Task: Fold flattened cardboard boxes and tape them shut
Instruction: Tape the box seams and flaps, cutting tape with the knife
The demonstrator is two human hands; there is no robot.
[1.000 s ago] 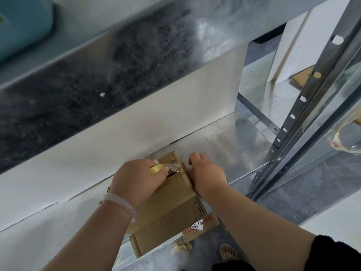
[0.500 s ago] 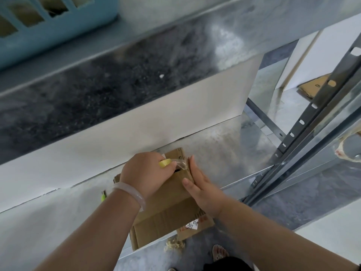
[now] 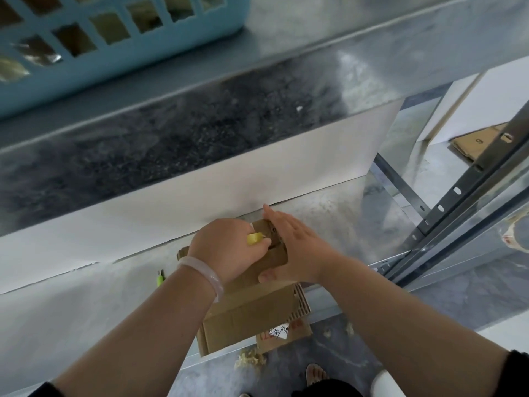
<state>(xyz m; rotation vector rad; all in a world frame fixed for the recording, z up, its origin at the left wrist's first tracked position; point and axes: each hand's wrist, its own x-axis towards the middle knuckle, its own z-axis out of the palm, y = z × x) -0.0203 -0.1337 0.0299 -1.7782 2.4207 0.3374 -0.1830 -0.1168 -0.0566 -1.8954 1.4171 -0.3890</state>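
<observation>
**Cardboard box on shelf, both hands at its far end**

Cardboard box sits on the metal shelf, near end overhanging the front edge, far end close to the white back panel. Left hand, fingers curled, grips a small yellow object against the box top; too small to tell exactly what it is. Clear bracelet on that wrist. Right hand lies flat on the box's far right part, fingers straight and together, thumb on the near side. White handwritten label on the lower flap. Small green item lies on the shelf just left of the box. Blue plastic basket on the shelf above. Flattened cardboard lies well apart, far right. Sandalled foot on the floor below.
</observation>
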